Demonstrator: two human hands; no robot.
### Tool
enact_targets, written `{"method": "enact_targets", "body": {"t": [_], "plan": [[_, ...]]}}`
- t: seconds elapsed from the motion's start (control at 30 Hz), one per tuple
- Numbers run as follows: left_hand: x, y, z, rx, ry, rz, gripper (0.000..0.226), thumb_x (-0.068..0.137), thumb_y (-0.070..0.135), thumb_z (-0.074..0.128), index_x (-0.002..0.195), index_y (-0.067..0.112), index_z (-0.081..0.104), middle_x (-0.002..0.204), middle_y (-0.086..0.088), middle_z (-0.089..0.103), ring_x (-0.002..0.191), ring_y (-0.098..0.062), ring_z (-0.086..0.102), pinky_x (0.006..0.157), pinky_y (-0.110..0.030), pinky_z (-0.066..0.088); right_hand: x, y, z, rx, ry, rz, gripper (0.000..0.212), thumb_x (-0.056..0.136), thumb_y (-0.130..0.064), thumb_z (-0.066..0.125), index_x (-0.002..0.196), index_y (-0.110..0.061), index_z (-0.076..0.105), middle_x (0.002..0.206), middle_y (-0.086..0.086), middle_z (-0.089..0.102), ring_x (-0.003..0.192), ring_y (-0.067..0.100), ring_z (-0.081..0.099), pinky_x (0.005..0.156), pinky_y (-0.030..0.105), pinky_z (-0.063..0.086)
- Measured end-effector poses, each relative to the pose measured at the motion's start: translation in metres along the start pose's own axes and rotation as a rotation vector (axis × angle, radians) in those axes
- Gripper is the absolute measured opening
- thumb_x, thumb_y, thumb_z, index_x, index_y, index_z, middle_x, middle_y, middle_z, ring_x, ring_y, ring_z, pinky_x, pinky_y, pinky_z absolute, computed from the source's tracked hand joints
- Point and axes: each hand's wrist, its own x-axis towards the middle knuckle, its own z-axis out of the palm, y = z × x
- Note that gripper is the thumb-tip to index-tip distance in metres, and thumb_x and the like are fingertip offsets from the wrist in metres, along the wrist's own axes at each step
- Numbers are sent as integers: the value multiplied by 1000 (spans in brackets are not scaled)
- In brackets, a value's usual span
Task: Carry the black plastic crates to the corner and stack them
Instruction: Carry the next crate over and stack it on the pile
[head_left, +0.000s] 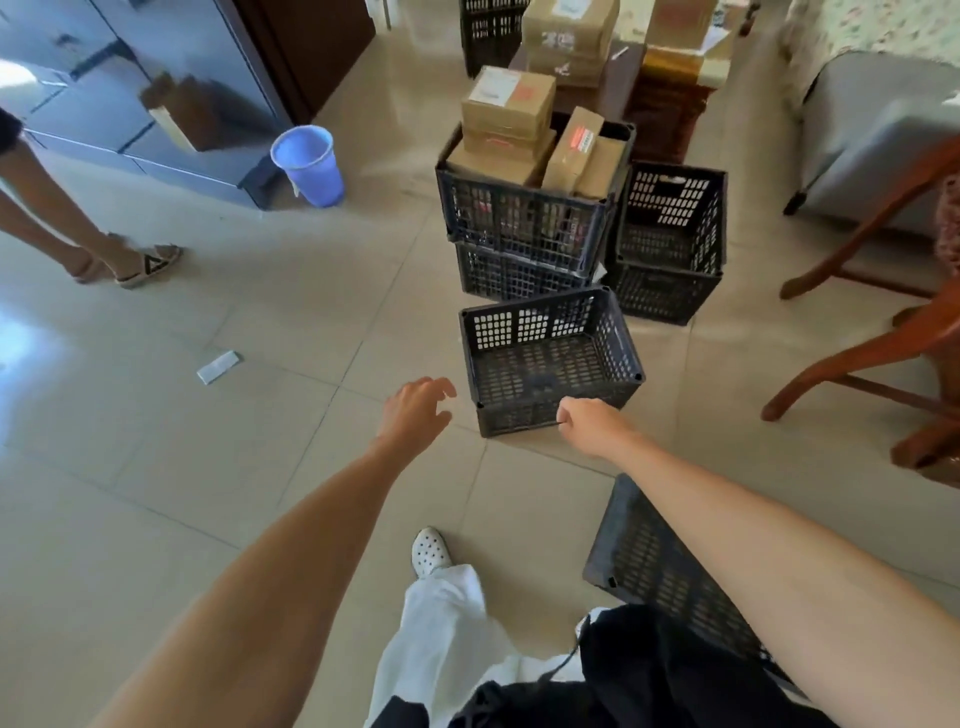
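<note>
The left hand (415, 410) hangs released, fingers spread, just beside the near left corner of the empty black crate (550, 358) and apart from it. The right hand (587, 418) is curled against that crate's near wall; whether it grasps the rim I cannot tell. Beyond both hands stand the stacked crates (670, 244), and another crate (660, 571) lies under the right forearm.
</note>
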Motion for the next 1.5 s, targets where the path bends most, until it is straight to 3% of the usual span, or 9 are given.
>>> {"method": "enact_targets", "body": {"t": [0.2, 0.37, 0.5, 0.73, 0.83, 1.0, 1.3, 1.43, 1.5], "plan": [[90, -75, -64, -26, -35, 57, 32, 92, 26, 64, 123, 27, 61, 120, 3, 65, 109, -19, 60, 77, -29, 43, 89, -89, -26, 69, 41, 112, 16, 95, -30, 43, 102, -28, 57, 112, -3, 63, 100, 22, 58, 81, 36, 48], [159, -114, -92, 14, -120, 122, 35, 92, 28, 64, 127, 26, 58, 128, 0, 60, 119, -22, 54, 85, -32, 42, 147, -130, -40, 124, 37, 183, 17, 94, -31, 42, 102, -30, 56, 110, -4, 63, 95, 20, 57, 75, 34, 43], [228, -116, -106, 36, -197, 207, 36, 92, 28, 65, 128, 27, 58, 134, -1, 57, 125, -23, 51, 95, -37, 44, 194, -128, -52, 153, 19, 260, 17, 94, -28, 42, 103, -26, 56, 113, -2, 63, 102, 22, 58, 82, 36, 47], [357, -87, -128, 58, -295, 342, 40, 93, 25, 64, 132, 24, 56, 136, -3, 55, 129, -24, 48, 102, -39, 40, 274, -99, -79, 310, 41, 421, 23, 95, -30, 43, 111, -25, 59, 114, 0, 65, 100, 23, 60, 78, 34, 48], [405, -77, -128, 98, -344, 389, 43, 92, 27, 64, 134, 26, 53, 138, -3, 53, 130, -25, 46, 105, -42, 38, 301, -89, -92, 380, 56, 483, 24, 96, -30, 44, 114, -24, 59, 117, 2, 64, 104, 24, 60, 84, 36, 50], [463, -67, -103, 222, -463, 453, 46, 92, 28, 62, 136, 27, 49, 138, -3, 53, 129, -28, 46, 103, -44, 41, 324, -78, -85, 591, 63, 576, 30, 97, -30, 45, 123, -18, 54, 124, 6, 63, 114, 27, 58, 96, 44, 48], [558, -12, -13, 340, -649, 746, 48, 92, 27, 63, 138, 24, 48, 136, -5, 54, 128, -28, 45, 105, -44, 40, 354, -21, -19, 964, 125, 976, 36, 98, -27, 45, 131, -13, 46, 127, 12, 61, 109, 31, 60, 94, 40, 48], [593, -4, 50, 326, -725, 751, 50, 92, 26, 63, 139, 21, 47, 136, -7, 53, 127, -30, 46, 107, -45, 39, 376, 1, 31, 970, 121, 1109, 42, 95, -25, 45, 136, -17, 38, 120, 11, 61, 98, 28, 59, 80, 38, 48], [609, -8, 84, 309, -743, 712, 51, 93, 25, 63, 141, 20, 45, 137, -7, 52, 128, -28, 45, 106, -42, 38, 389, 9, 60, 993, 122, 1142, 45, 96, -26, 45, 138, -17, 34, 116, 11, 61, 87, 23, 53, 70, 32, 40]]}}
